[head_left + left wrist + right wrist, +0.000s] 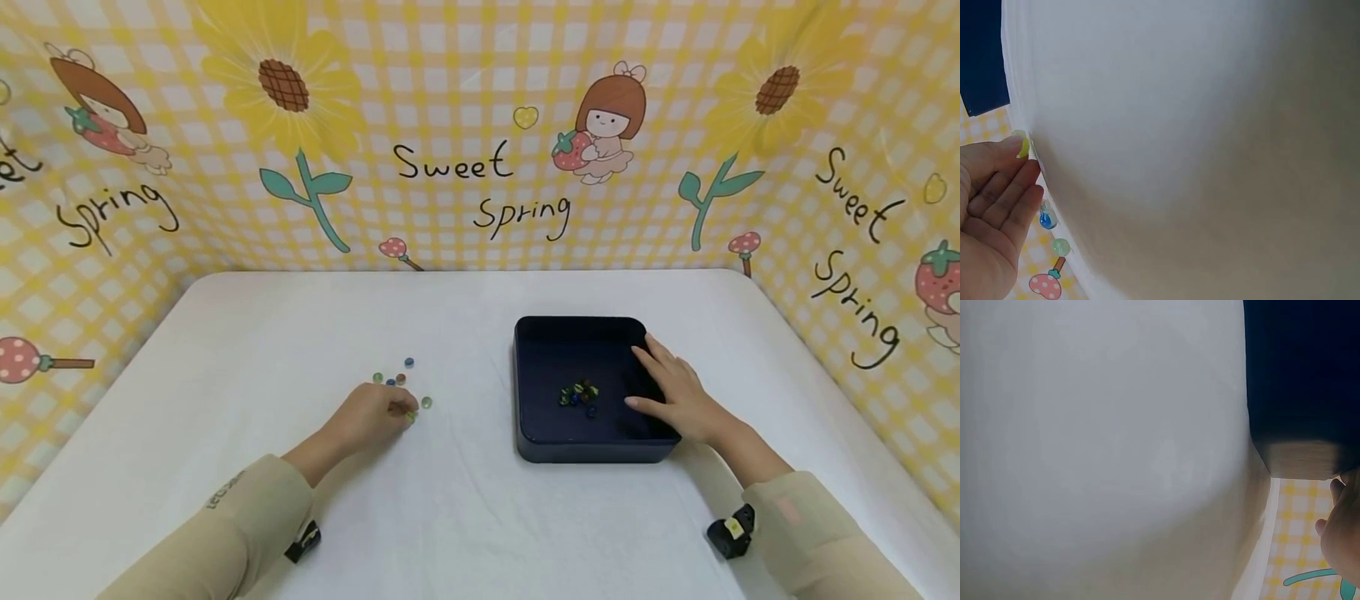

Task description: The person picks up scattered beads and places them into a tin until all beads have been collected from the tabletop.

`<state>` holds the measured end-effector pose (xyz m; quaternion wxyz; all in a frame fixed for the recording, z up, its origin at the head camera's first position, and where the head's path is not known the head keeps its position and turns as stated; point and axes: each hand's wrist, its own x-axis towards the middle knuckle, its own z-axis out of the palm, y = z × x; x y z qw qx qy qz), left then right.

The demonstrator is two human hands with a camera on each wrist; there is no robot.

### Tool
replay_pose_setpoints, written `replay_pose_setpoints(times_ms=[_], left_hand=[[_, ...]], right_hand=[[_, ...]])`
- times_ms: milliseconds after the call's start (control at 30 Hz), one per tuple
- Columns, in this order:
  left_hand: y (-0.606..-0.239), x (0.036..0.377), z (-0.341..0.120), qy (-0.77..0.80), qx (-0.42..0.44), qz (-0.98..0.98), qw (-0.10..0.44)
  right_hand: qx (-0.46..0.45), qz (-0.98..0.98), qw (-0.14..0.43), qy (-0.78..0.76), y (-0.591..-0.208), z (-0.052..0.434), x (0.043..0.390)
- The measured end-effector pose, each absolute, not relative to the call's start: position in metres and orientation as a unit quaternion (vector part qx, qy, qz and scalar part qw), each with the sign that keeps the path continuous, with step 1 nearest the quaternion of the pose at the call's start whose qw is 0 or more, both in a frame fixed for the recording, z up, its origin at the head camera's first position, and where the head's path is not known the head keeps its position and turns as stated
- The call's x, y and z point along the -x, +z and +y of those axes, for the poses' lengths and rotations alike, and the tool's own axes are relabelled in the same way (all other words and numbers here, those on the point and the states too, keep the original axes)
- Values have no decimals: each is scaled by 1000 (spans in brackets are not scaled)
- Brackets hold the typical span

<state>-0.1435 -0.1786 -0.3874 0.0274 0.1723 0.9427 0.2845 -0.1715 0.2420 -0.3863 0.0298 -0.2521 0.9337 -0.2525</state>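
My left hand [375, 414] is low over the white table, pinching a yellow-green marble [1023, 146] at the tips of thumb and finger. Close to those fingertips lie several loose glass marbles: a pale green marble [427, 402], a blue marble [408, 362], a reddish-brown marble [401, 378] and another green marble [377, 377]. On the right, a dark blue square box [592, 452] holds a small cluster of marbles [579, 392]. My right hand [686, 403] rests spread over the box's right rim, its fingers fairly straight; the right wrist view shows only part of it.
A white cloth [450, 517] covers the table. Yellow checked fabric [450, 75] with printed flowers and lettering stands round the back and both sides. Small black devices sit at both cuffs, one a black wrist camera [731, 533].
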Motion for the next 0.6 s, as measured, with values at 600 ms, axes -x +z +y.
replay_pose_setpoints(times_ms=[600], left_hand=[[-375, 140, -159, 401, -179, 897, 56]], right_hand=[[252, 933, 33, -256, -388, 244, 174]])
